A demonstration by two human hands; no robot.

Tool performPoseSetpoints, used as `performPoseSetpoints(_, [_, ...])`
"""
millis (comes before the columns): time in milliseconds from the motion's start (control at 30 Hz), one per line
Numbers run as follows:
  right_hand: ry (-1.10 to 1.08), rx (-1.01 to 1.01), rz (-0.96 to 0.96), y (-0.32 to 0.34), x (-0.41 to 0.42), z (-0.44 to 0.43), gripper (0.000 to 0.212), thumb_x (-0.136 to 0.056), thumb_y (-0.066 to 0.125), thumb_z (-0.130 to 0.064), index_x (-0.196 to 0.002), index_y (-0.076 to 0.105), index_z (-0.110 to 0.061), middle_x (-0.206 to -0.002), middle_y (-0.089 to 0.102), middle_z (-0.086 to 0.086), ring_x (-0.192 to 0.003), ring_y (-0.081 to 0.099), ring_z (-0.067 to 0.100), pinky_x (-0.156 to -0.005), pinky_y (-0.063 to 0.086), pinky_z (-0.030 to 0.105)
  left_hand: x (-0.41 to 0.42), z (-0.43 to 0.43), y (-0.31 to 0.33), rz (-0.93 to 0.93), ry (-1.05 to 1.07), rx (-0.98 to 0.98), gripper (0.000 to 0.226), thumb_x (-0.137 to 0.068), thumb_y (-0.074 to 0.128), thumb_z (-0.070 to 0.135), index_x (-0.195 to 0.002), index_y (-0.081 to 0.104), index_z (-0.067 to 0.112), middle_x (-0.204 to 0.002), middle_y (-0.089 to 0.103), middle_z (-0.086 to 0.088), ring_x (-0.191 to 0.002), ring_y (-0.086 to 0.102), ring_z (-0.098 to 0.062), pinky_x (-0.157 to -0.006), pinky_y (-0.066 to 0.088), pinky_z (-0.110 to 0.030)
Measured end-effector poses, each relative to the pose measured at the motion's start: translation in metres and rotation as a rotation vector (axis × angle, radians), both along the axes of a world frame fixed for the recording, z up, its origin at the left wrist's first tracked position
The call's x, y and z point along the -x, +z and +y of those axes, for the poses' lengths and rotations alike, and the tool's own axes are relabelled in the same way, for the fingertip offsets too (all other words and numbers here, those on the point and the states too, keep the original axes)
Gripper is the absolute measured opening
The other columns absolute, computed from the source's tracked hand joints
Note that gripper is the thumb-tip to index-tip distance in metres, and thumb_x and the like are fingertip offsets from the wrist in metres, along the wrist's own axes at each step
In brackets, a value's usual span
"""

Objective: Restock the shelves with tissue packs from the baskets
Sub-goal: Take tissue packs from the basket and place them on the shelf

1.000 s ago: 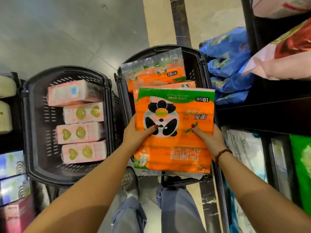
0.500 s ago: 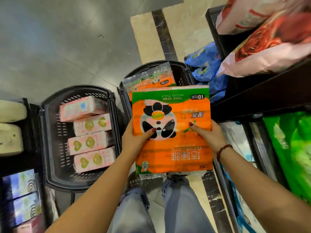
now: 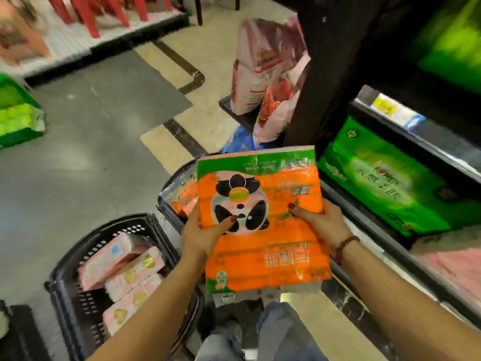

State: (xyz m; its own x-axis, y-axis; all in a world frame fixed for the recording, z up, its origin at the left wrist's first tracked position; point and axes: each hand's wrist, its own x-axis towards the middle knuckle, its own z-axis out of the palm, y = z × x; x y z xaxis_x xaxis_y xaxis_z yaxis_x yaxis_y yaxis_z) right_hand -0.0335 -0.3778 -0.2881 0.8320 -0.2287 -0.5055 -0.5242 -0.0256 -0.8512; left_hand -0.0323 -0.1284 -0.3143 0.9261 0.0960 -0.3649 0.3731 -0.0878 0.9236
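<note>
**Carrying the orange pack toward the shelf: watch the slippery wrap**

Holding the orange tissue pack [image 3: 263, 220] from the head view, you have your left hand [image 3: 200, 235] clamped on its left edge and your right hand [image 3: 321, 225] on its right edge, thumbs pressed on the panda face, fingers hidden beneath. The pack hangs in the air above the nearer basket [image 3: 166, 188], just beside the shelf [image 3: 406, 246].

The film looks glossy, so a loosened thumb could let it slide down. Its far corner sits close to the dark shelf upright [image 3: 320, 87]; swinging right carelessly could snag it there. The green packs [image 3: 390, 183] already fill that bay, so forcing yours in could crush them.

That nearer basket holds more orange packs [image 3: 182, 196]. The left basket [image 3: 70, 303] holds pink packs [image 3: 125, 272], stacked side by side.
</note>
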Motion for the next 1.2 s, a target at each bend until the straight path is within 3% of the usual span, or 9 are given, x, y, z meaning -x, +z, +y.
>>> performPoseSetpoints(100, [-0.122,0.036,-0.087,0.031,0.033,-0.011,0.036,-0.070,0.081,-0.027,-0.102,0.064,-0.023,-0.104,0.071,0.005,-0.091,0.069,0.024,-0.086,0.054,0.047,0.003,-0.012,0.033,-0.086,-0.121,0.018,0.060,-0.074,0.079,0.027,-0.128,0.053,0.031,-0.109,0.068,0.012,-0.100,0.064,-0.008,-0.082,0.054,-0.031])
performPoseSetpoints(200, [-0.241,0.087,-0.154,0.063,0.065,-0.028,0.037,-0.070,0.081,-0.028,-0.102,0.064,-0.021,-0.099,0.070,0.000,-0.090,0.068,0.022,-0.088,0.054,0.047,0.004,-0.035,0.068,-0.178,-0.235,-0.032,0.052,-0.073,0.079,0.030,-0.120,0.057,0.033,-0.101,0.066,0.018,-0.096,0.063,-0.007,-0.080,0.052,-0.030])
performPoseSetpoints(400, [-0.447,0.129,-0.302,0.126,0.133,-0.075,0.032,-0.068,0.083,-0.030,-0.094,0.067,-0.025,-0.100,0.073,0.002,-0.092,0.070,0.023,-0.087,0.054,0.049,0.015,-0.098,0.136,-0.383,-0.396,-0.104,0.050,-0.068,0.083,0.031,-0.115,0.064,0.023,-0.099,0.071,0.006,-0.093,0.066,-0.015,-0.083,0.054,-0.037])
performPoseSetpoints(500, [-0.522,0.152,-0.376,0.155,0.168,-0.103,0.031,-0.069,0.081,-0.024,-0.097,0.067,-0.021,-0.098,0.073,0.004,-0.090,0.070,0.024,-0.086,0.055,0.048,0.031,-0.135,0.170,-0.477,-0.486,-0.066,0.050,-0.069,0.082,0.029,-0.116,0.063,0.028,-0.099,0.069,0.011,-0.088,0.064,-0.004,-0.074,0.052,-0.024])
performPoseSetpoints(567, [-0.562,0.164,-0.415,0.173,0.192,-0.125,0.029,-0.070,0.080,-0.024,-0.095,0.067,-0.020,-0.096,0.073,0.002,-0.089,0.070,0.023,-0.086,0.055,0.046,0.044,-0.162,0.186,-0.526,-0.539,-0.032,0.056,-0.065,0.084,0.034,-0.117,0.063,0.031,-0.101,0.070,0.011,-0.090,0.065,-0.003,-0.077,0.055,-0.028])
performPoseSetpoints(700, [-0.602,0.193,-0.450,0.202,0.247,-0.174,0.038,-0.064,0.079,-0.033,-0.096,0.064,-0.023,-0.100,0.072,0.004,-0.092,0.069,0.024,-0.086,0.054,0.047,0.081,-0.222,0.210,-0.550,-0.612,0.016,0.055,-0.066,0.082,0.041,-0.117,0.061,0.036,-0.103,0.070,0.010,-0.093,0.067,-0.013,-0.082,0.056,-0.043])
performPoseSetpoints(800, [-0.654,0.207,-0.473,0.213,0.292,-0.211,0.052,-0.056,0.079,-0.038,-0.102,0.064,-0.019,-0.102,0.072,0.005,-0.093,0.069,0.025,-0.086,0.054,0.049,0.119,-0.270,0.221,-0.573,-0.641,0.053,0.047,-0.070,0.080,0.032,-0.114,0.063,0.029,-0.100,0.069,0.010,-0.090,0.066,-0.011,-0.078,0.056,-0.039])
performPoseSetpoints(933, [-0.720,0.212,-0.473,0.213,0.353,-0.259,0.045,-0.061,0.079,-0.033,-0.101,0.064,-0.019,-0.102,0.073,0.006,-0.093,0.069,0.026,-0.086,0.054,0.051,0.167,-0.333,0.222,-0.582,-0.711,0.075,0.046,-0.071,0.080,0.032,-0.113,0.061,0.032,-0.096,0.066,0.017,-0.086,0.062,-0.004,-0.069,0.052,-0.027])
performPoseSetpoints(1200, [-0.851,0.180,-0.407,0.197,0.440,-0.322,0.044,-0.064,0.080,-0.029,-0.102,0.063,-0.018,-0.100,0.072,0.006,-0.091,0.069,0.027,-0.086,0.054,0.050,0.234,-0.413,0.208,-0.522,-0.855,0.063,0.038,-0.072,0.079,0.029,-0.106,0.065,0.026,-0.095,0.070,0.008,-0.088,0.065,-0.012,-0.076,0.055,-0.035])
